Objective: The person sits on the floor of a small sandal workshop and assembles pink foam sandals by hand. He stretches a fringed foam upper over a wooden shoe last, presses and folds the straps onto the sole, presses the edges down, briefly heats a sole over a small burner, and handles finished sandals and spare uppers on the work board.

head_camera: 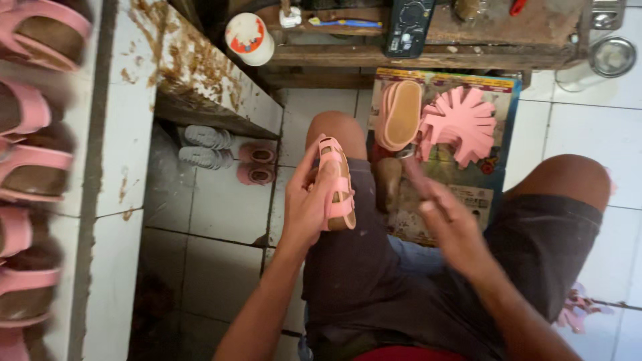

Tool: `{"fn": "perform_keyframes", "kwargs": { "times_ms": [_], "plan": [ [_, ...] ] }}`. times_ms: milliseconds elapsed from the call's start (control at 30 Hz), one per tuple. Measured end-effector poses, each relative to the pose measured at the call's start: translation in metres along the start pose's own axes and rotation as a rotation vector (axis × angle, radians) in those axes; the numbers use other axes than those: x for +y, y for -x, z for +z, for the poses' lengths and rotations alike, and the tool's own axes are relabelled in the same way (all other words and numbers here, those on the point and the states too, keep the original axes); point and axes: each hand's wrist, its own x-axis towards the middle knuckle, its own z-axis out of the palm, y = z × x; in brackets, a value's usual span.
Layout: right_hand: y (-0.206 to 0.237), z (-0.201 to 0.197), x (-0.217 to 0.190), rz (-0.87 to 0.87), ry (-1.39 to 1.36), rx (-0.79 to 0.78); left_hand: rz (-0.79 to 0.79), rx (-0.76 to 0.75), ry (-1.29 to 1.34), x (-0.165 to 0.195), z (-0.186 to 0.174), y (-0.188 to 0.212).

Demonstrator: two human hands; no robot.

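Observation:
My left hand (306,200) grips a small pink sandal (336,184) with a brown footbed, held upright over my left thigh. My right hand (447,224) is blurred with motion beside it, fingers closed around a thin brush-like stick (413,175) whose tip points toward a small tin on the floor. Whether the stick touches the sandal cannot be told. A stack of pink soles (399,115) and a fan of pink straps (459,120) lie on a colourful printed board (496,175) between my knees.
A row of finished pink sandals (37,160) lines a white tiled ledge at the left. Small grey and pink shoes (224,154) sit under a glue-stained shelf (200,70). A wooden bench (481,33) with a cup, a calculator and tools stands ahead.

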Motion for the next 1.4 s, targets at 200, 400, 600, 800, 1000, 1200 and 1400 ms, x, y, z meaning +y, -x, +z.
{"fn": "perform_keyframes", "kwargs": {
  "times_ms": [200,400,600,800,1000,1200,1400],
  "plan": [
    [-0.004,0.043,-0.021,-0.525,0.319,-0.059,0.121,0.038,-0.062,-0.018,0.003,-0.018],
    [-0.019,0.050,-0.025,-0.746,0.559,-0.144,0.038,0.019,-0.090,-0.018,0.001,-0.023],
    [-0.023,0.026,-0.020,-0.664,0.637,-0.039,0.051,0.013,-0.075,-0.020,0.003,-0.024],
    [-0.019,0.038,-0.023,-0.793,0.597,-0.127,0.005,-0.026,-0.120,-0.023,0.003,-0.027],
    [-0.024,0.030,-0.036,-0.676,0.601,-0.048,0.097,-0.029,-0.235,-0.025,0.001,-0.028],
    [-0.019,0.046,-0.027,-0.772,0.601,-0.089,0.288,-0.197,-0.300,-0.027,-0.002,-0.026],
    [-0.002,0.026,-0.024,-0.557,0.605,-0.074,0.030,-0.007,-0.203,-0.026,-0.002,-0.028]
  ]
}}
